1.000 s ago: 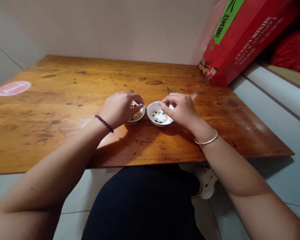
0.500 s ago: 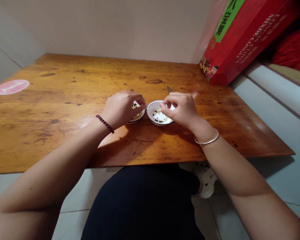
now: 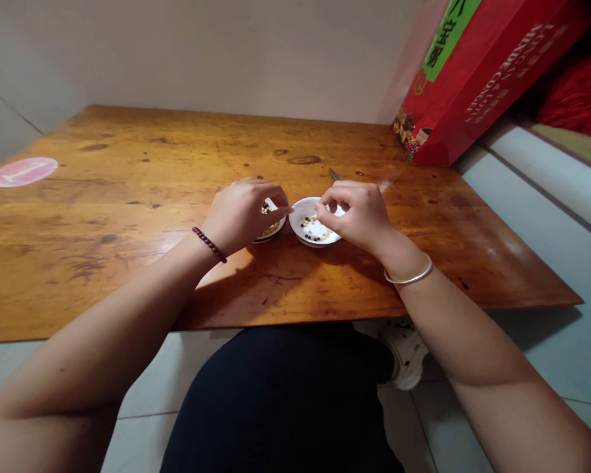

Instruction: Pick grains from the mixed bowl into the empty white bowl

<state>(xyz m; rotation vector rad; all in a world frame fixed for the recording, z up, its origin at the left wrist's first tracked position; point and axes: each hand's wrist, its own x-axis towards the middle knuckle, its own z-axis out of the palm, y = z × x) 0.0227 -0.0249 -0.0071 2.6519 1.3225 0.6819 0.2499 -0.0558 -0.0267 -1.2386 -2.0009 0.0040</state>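
My left hand [image 3: 249,213] pinches thumb and fingers together over the left bowl [image 3: 274,234], which it partly hides. My right hand [image 3: 357,213] is also closed in a pinch, above the right side of a white bowl [image 3: 295,228]. A fine thread [image 3: 305,207] runs nearly level between the two sets of fingertips, across the white bowl. Yellowish and dark beads [image 3: 308,223] lie scattered inside that bowl. More beads of similar colours [image 3: 270,230] show in the left bowl. Whether a bead sits in the fingertips is too small to tell.
Both bowls stand side by side on a brown wooden table [image 3: 152,190]. Behind my right hand, the tip of a dark pointed tool [image 3: 333,175] shows. A red box [image 3: 482,79] stands at the back right; a pink oval sticker [image 3: 23,172] is at left.
My left hand has shifted very slightly to the right, towards the right hand. The right hand stays almost in place, still pinched.
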